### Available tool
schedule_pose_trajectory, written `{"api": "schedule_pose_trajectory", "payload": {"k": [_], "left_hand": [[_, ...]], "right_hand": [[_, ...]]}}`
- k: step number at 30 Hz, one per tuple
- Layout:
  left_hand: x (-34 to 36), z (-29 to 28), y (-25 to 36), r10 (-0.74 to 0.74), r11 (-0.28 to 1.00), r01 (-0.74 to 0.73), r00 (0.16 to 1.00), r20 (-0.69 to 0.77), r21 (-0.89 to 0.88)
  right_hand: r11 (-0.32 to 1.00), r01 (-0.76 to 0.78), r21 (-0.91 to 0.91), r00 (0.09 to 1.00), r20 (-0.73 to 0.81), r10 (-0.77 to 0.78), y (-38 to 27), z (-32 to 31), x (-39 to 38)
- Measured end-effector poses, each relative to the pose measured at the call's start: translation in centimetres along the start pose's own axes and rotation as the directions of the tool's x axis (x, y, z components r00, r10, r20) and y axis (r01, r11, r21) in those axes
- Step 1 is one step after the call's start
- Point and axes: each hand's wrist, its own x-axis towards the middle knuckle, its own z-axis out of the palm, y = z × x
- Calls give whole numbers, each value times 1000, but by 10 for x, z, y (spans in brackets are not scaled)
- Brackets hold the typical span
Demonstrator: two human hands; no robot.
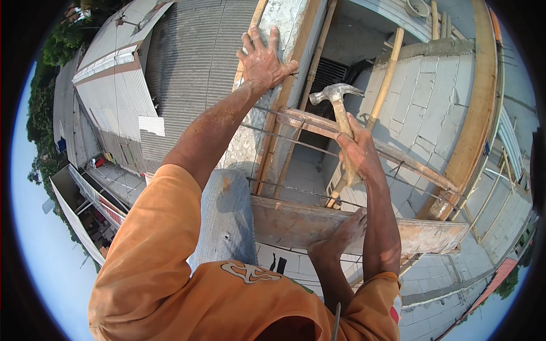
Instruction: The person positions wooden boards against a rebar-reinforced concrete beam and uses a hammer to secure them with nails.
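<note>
With fingers spread, my left hand [264, 63] presses on the top of a concrete beam [280, 17] edged by wooden form boards. My right hand [359, 146] is wrapped round the wooden handle of a claw hammer [336, 94]. The hammer's head points up and away from me, its claw toward the right. Just beneath it a wooden crosspiece [392, 154] spans the gap between the beam and a board on the right. Thin steel rods [290, 138] run across near the crosspiece.
My bare foot [341, 233] rests by a wide plank [290, 221] below my hands. Beyond the crosspiece is a deep opening with bamboo poles [389, 74] and a block wall [435, 102]. Corrugated roofs [193, 57] lie lower on the left. A thick wooden board [478, 108] stands right.
</note>
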Motion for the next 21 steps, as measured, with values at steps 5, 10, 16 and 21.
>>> {"api": "schedule_pose_trajectory", "payload": {"k": [5,10,16,21], "left_hand": [[-3,4,-2,8,1000,-8,1000,-10,-7],[-2,4,-2,-2,1000,1,1000,8,2],[-1,6,-3,10,1000,-11,1000,-30,-16],[-2,10,-4,18,1000,-18,998,-53,3]], "right_hand": [[989,53,135,940,-340,-4,-25,-37,23],[978,128,162,969,-232,-88,-30,-8,19],[987,133,86,986,-108,-123,-10,-5,1],[940,9,341,1000,-1,-9,-14,-45,-44]]}}
